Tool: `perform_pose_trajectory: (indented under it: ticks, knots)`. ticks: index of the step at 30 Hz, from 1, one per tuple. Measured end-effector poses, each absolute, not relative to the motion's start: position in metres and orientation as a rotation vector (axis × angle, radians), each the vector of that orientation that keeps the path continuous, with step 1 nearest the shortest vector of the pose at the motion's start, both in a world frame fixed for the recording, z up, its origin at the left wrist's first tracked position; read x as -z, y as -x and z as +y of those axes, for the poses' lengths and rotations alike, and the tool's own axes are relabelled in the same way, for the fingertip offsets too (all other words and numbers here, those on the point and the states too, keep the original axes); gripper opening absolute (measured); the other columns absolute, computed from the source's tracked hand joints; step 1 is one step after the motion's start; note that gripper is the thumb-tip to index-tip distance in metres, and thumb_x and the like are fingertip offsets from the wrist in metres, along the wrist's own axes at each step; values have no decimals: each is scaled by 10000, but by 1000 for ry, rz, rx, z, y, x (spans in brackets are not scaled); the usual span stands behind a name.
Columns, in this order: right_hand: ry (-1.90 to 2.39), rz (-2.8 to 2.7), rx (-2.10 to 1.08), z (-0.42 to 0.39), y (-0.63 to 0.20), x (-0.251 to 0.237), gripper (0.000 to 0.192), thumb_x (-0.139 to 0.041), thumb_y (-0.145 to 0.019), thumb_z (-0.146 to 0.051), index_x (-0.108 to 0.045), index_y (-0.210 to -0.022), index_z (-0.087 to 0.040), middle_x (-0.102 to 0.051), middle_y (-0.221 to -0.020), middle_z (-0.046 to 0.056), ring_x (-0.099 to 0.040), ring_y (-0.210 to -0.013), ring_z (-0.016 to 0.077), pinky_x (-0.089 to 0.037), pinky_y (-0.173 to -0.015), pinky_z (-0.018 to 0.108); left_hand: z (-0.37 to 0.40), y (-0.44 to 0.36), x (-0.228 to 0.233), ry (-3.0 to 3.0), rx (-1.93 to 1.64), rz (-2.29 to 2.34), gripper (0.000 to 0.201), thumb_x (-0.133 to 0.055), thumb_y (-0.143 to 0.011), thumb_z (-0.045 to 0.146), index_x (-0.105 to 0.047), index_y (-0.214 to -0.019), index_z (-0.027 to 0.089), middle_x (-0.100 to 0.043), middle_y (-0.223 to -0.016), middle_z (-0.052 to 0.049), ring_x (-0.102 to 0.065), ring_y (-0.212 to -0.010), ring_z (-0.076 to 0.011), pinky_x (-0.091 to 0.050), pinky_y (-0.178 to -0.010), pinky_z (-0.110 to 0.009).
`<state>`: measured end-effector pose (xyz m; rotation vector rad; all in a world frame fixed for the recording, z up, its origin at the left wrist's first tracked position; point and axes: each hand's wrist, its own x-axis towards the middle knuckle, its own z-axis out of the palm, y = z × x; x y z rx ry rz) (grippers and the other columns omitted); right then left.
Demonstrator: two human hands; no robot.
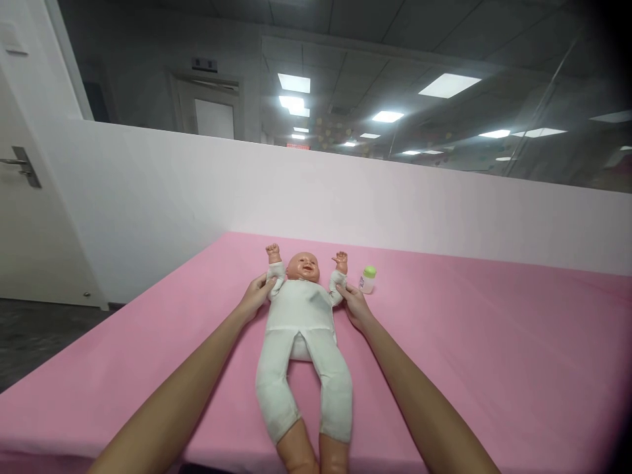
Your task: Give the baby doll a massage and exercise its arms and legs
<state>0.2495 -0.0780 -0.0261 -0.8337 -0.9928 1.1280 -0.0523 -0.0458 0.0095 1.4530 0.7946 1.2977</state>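
Both hands, left hand (257, 296) and right hand (354, 306), grip the baby doll's (302, 316) upper arms; a sideways sweep could topple the nearby bottle (367, 280).

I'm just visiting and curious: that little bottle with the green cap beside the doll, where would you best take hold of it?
Probably around the clear body of the bottle, just below the green cap, coming from above or from its right side. It stands upright on the pink sheet, and the doll and the right hand crowd its left side, while the right is open.
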Motion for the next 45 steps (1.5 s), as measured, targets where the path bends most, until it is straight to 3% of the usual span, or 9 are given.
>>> perform_pose_trajectory:
  ticks: [3,9,14,23,28,32,37,45]
  knots:
    - [830,-973,-1135,-78,-249,26,372,-893,-667,-439,-776,-924,-197,-767,-879,37,-666,-811,200,-497,-792,325,-47,52,-12,-1464,-1302,768,500,-808,-725,590,-722,-964,161,-700,-878,-42,-590,-779,-178,-436,-699,-262]
    - [868,-996,-1125,-79,-248,25,389,-828,-747,-521,-779,-857,-151,-761,-831,70,-662,-789,209,-495,-790,337,-49,50,-12,-1386,-1233,954,571,-744,-720,706,-683,-769,140,-630,-679,-28,-514,-614,-151,-353,-570,-258]
    - [830,-998,-1106,-78,-249,27,383,-874,-695,-456,-773,-953,-192,-763,-871,40,-661,-808,209,-495,-771,331,-49,52,-12,-1484,-1311,800,478,-770,-760,603,-708,-955,171,-691,-847,-29,-577,-738,-170,-416,-657,-254]
    - [872,-988,-1099,-78,-247,25,392,-821,-745,-537,-769,-866,-168,-754,-826,56,-662,-798,215,-496,-774,333,-48,50,-10,-1414,-1249,928,533,-725,-763,679,-685,-791,148,-632,-698,-25,-512,-630,-150,-363,-579,-254]
    - [840,-992,-1103,-80,-247,24,387,-872,-693,-475,-765,-937,-195,-760,-868,35,-656,-810,205,-493,-771,323,-47,52,-10,-1492,-1321,799,453,-768,-772,580,-712,-961,172,-706,-900,-45,-592,-789,-189,-431,-687,-259]
    - [838,-1003,-1092,-80,-246,24,371,-869,-696,-476,-762,-924,-204,-755,-850,20,-653,-792,196,-483,-759,314,-48,52,-11,-1489,-1308,806,439,-783,-763,563,-725,-958,174,-716,-901,-41,-606,-794,-189,-439,-711,-263]
    - [904,-1010,-1097,-81,-245,23,409,-810,-745,-571,-759,-844,-178,-744,-792,41,-659,-779,213,-475,-744,323,-49,51,-10,-1430,-1258,899,541,-741,-751,675,-719,-833,141,-671,-739,-42,-549,-658,-165,-376,-590,-259]
    - [822,-1014,-1106,-79,-249,27,384,-871,-697,-480,-763,-942,-205,-755,-866,24,-654,-808,196,-489,-780,320,-47,52,-11,-1470,-1273,774,434,-803,-740,535,-718,-952,167,-698,-851,-29,-593,-751,-172,-428,-677,-259]
